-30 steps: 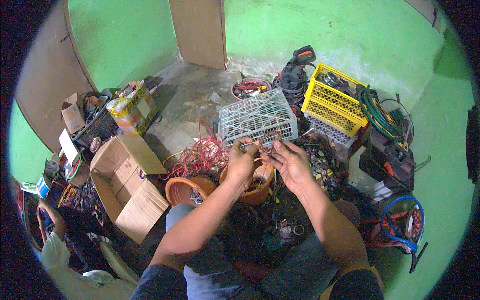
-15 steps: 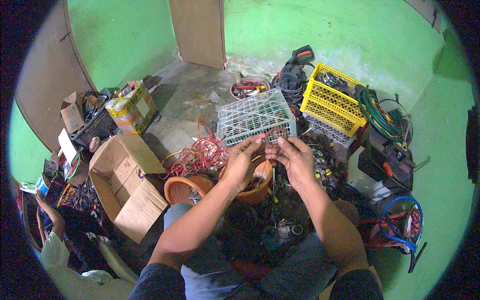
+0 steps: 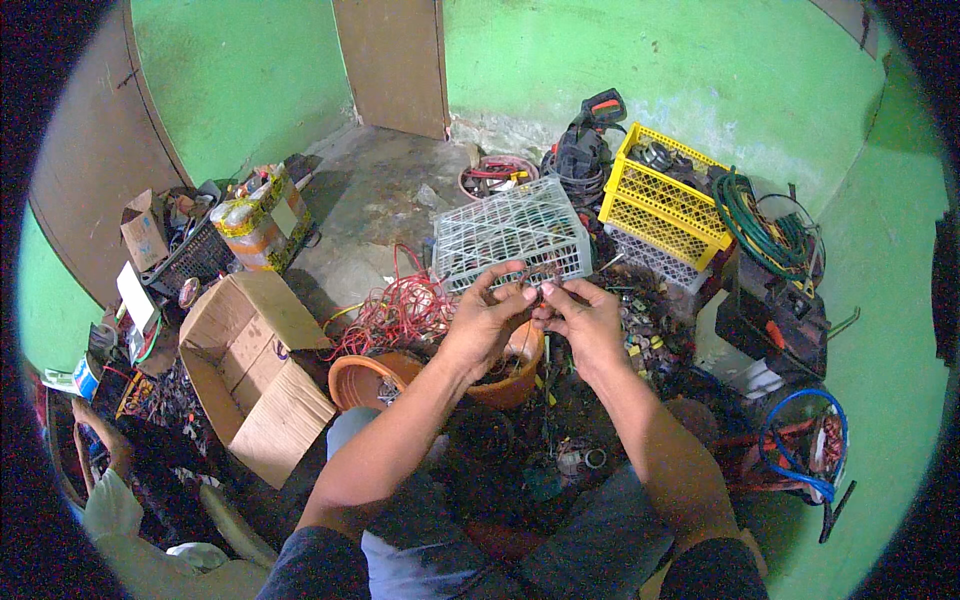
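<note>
My left hand (image 3: 487, 322) and my right hand (image 3: 583, 327) meet in front of me, thumbs and forefingers pinched close together. Between them is a small tangle of thin reddish-brown wire (image 3: 543, 272), partly hidden by the fingers and blurred against the crate behind. Both hands are closed on it. Just below them stands an orange-brown plastic pot (image 3: 522, 385) with wire-like scraps inside. A second such pot (image 3: 352, 378), tilted, lies to its left with small metal pieces in it.
A pale plastic crate (image 3: 500, 225) is just beyond my hands, with loose red wire (image 3: 400, 315) to its left. An opened cardboard box (image 3: 250, 350) stands left. Yellow crates (image 3: 665, 215) and coiled green hose (image 3: 760, 230) are far right. Another person's arm (image 3: 105, 440) shows at lower left.
My hands have drawn closer together, fingertips now nearly touching. The wire tangle, clearly visible above the fingers before, is now mostly covered by them.
</note>
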The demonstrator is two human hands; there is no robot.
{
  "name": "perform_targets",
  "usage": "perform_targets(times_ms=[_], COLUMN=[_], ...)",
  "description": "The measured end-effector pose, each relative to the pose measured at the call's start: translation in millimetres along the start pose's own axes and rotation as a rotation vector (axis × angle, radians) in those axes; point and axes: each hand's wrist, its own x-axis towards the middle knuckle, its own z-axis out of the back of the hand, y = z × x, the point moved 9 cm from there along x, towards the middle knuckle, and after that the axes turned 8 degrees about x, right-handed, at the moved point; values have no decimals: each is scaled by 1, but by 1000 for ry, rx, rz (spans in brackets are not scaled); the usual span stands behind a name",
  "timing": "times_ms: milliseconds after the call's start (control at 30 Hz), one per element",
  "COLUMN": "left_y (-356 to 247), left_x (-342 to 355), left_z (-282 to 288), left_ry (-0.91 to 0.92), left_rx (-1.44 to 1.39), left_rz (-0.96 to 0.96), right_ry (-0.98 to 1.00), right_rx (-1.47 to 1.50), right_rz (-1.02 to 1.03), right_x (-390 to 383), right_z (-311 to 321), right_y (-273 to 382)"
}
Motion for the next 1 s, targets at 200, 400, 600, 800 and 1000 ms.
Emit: perform_targets(times_ms=[200,400,600,800,1000], left_y=[-2,-39,-14,-7,-33], left_x=[7,1,15,20,8], left_z=[22,16,39,51,33], left_ry=[-174,-188,-30,-85,-189], left_rx=[269,986,196,100,701], left_rz=[-108,-293,5,94,-278], right_ry=[39,-66,-52,27,80], right_rx=[-106,-106,-68,107,184], right_rz=[125,176,117,-30,-82], right_x=[3,6,9,8,4], right_z=[-6,8,8,2,-3], right_y=[0,5,3,-7,-6])
